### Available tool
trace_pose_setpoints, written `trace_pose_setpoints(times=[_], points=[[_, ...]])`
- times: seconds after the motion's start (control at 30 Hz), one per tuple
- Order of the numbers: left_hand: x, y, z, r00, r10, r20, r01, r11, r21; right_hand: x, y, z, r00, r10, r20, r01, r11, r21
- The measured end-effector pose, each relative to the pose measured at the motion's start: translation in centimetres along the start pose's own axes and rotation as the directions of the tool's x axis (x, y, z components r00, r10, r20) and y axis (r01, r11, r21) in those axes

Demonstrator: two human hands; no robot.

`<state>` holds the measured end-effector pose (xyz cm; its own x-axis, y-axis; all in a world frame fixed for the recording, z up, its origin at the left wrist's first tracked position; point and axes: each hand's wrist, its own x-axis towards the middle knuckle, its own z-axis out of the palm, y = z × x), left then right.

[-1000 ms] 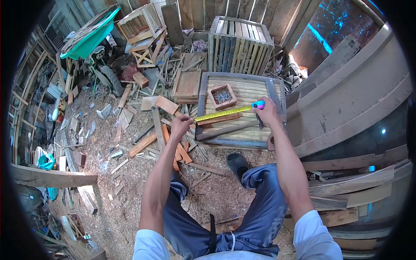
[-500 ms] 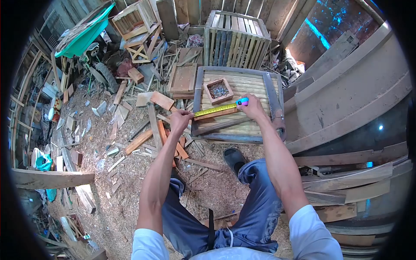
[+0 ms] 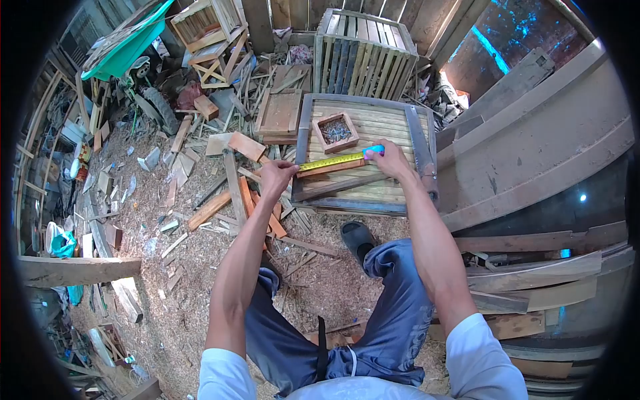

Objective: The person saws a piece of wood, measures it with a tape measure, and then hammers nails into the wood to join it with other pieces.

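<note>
My left hand [image 3: 278,177] pinches the free end of a yellow tape measure [image 3: 331,162] at the left edge of a slatted wooden panel [image 3: 393,125]. The tape's blue case sits in my right hand [image 3: 393,163], fingers closed around it. Between the hands the blade runs out straight, along a reddish-brown strip of wood [image 3: 333,170] lying on the slats. A darker wooden strip [image 3: 343,189] rests just nearer to me. Beyond the tape stands a small square wooden box [image 3: 342,146] with many nails inside.
A slatted crate [image 3: 363,63] stands behind the panel. Wood offcuts [image 3: 247,146] and sawdust cover the floor to the left. Large curved boards [image 3: 533,160] lean at the right, with stacked planks [image 3: 533,283] below. A beam [image 3: 80,271] juts in from the left.
The view has shifted slightly. My right hand has turned a little, so less of the case's purple side shows. The blade stays stretched over the wood strip.
</note>
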<state>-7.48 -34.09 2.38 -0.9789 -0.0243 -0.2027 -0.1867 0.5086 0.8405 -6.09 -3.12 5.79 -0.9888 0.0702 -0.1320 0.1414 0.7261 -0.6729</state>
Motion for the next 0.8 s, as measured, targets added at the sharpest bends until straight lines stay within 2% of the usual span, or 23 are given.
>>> trace_pose_setpoints(times=[0.3,0.5,0.6,0.7,0.8], points=[[0.1,-0.8,0.3,1.000,-0.011,0.000,0.011,0.997,-0.072,0.4,0.0,0.4,0.997,0.069,-0.032,-0.069,0.998,0.012],[0.2,-0.6,0.2,0.998,-0.058,0.006,0.058,0.997,-0.058,0.3,0.0,-0.1,0.999,0.041,-0.004,-0.041,0.999,-0.016],[-0.1,-0.5,0.2,1.000,-0.005,0.002,0.005,0.997,-0.079,0.1,-0.3,-0.4,0.997,0.078,0.001,-0.078,0.996,-0.035],[-0.2,-0.2,0.2,0.999,-0.042,0.011,0.043,0.995,-0.091,0.3,-0.2,-0.6,0.990,0.134,0.042,-0.132,0.990,-0.053],[-0.2,-0.3,0.2,1.000,-0.007,-0.006,0.006,0.996,-0.085,0.4,0.0,-0.6,0.989,0.141,0.041,-0.138,0.988,-0.065]])
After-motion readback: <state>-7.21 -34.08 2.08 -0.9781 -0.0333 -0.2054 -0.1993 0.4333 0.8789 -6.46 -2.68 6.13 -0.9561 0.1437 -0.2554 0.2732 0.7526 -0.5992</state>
